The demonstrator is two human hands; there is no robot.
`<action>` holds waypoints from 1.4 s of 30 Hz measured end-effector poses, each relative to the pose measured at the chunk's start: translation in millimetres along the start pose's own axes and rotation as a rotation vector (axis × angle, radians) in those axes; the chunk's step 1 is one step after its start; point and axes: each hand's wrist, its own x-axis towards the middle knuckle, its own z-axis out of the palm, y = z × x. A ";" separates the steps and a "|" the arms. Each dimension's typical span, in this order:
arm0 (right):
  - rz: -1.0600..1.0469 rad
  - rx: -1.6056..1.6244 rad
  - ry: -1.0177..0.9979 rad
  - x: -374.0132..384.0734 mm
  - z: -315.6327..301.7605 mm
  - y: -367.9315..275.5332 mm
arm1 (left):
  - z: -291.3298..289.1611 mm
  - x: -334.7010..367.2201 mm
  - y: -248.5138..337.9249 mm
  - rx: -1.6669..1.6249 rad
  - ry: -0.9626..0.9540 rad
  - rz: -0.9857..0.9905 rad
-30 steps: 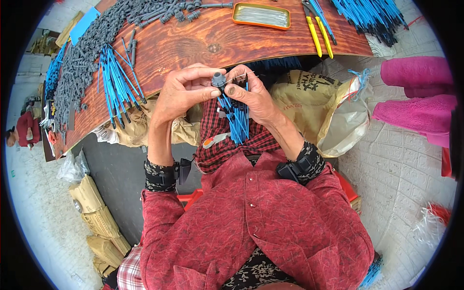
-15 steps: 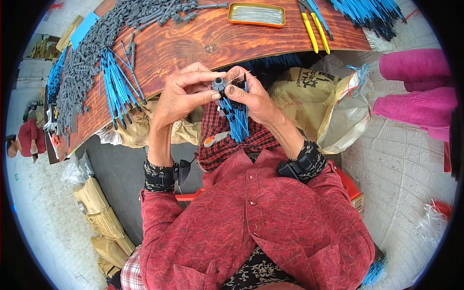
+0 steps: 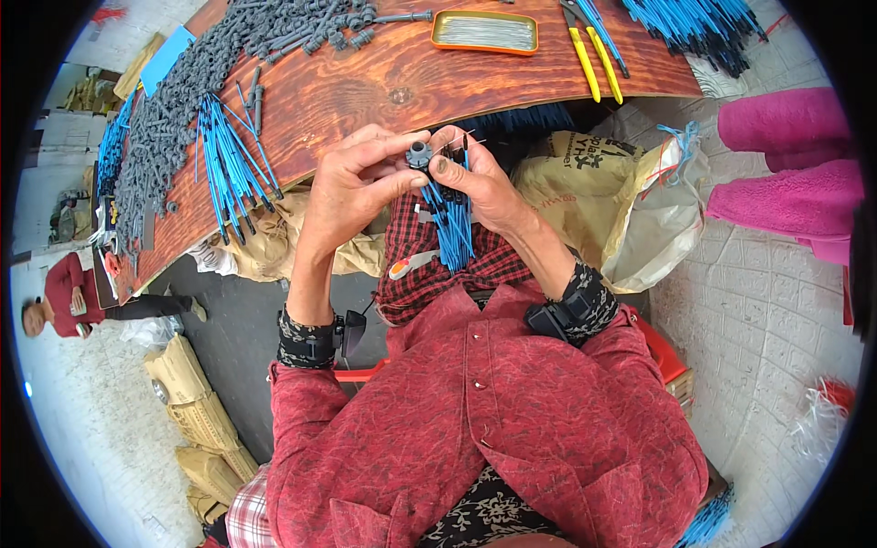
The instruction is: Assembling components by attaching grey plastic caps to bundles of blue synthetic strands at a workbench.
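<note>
Over my lap, just off the table's near edge, my left hand (image 3: pixel 352 187) pinches a small grey plastic fitting (image 3: pixel 418 155) with a round hole facing up. Close against it, my right hand (image 3: pixel 489 192) is closed on a bundle of thin blue tubes (image 3: pixel 453 239) with black ends, which hangs down below the fingers. The right thumb touches the side of the fitting. A thin wire pokes out near the right fingertips; how it runs between the fingers is hidden.
A wooden table (image 3: pixel 402 68) carries a heap of grey fittings (image 3: pixel 178 110), blue tubes (image 3: pixel 228 164), an orange-rimmed tin of wires (image 3: pixel 484 34) and yellow-handled pliers (image 3: pixel 585 59). Paper sacks (image 3: pixel 566 187) stand beyond my right arm. At far left is another person (image 3: pixel 68 292).
My hands stay together, and the fitting has turned slightly in my left fingers. Less of the wire shows by my right fingertips. The person at far left has come further into view.
</note>
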 end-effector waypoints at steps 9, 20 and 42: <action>-0.034 0.024 -0.006 3.9 -2.3 3.7 | 9.5 1.8 -8.0 -0.021 0.082 -0.017; 0.089 0.115 0.002 3.4 -9.7 1.3 | 15.4 7.7 -12.0 0.061 0.154 0.061; 0.065 0.071 -0.054 8.0 -43.4 -2.2 | 30.3 23.1 -19.5 0.063 0.059 0.124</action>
